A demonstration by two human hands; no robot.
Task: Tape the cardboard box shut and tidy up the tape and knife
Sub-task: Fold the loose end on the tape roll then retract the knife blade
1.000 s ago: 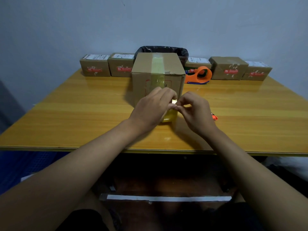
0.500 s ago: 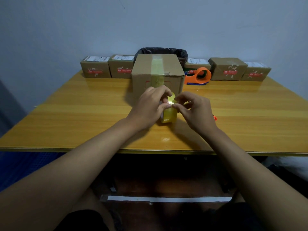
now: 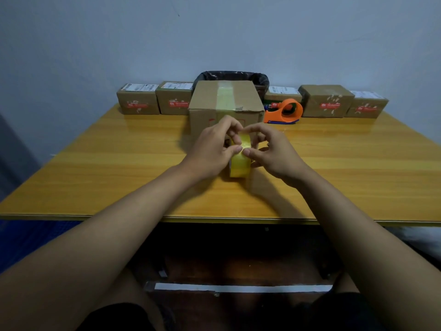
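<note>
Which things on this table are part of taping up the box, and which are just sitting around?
In the job:
- big cardboard box, a tape strip already along its top
- yellow tape roll, on edge
- left hand and right hand, both holding the roll

Lying about:
- five small boxes along the back edge
- orange tape dispenser
- black-lined bin behind the box

No knife visible.

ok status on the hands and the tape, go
Left hand and right hand both pinching yellow tape roll, upright on table. Cardboard box taped on top. Nothing blocking.

5 small boxes [image 3: 138,102], 1 large box [image 3: 225,101], 1 tape roll [image 3: 241,161], 1 dispenser [image 3: 284,112]
</note>
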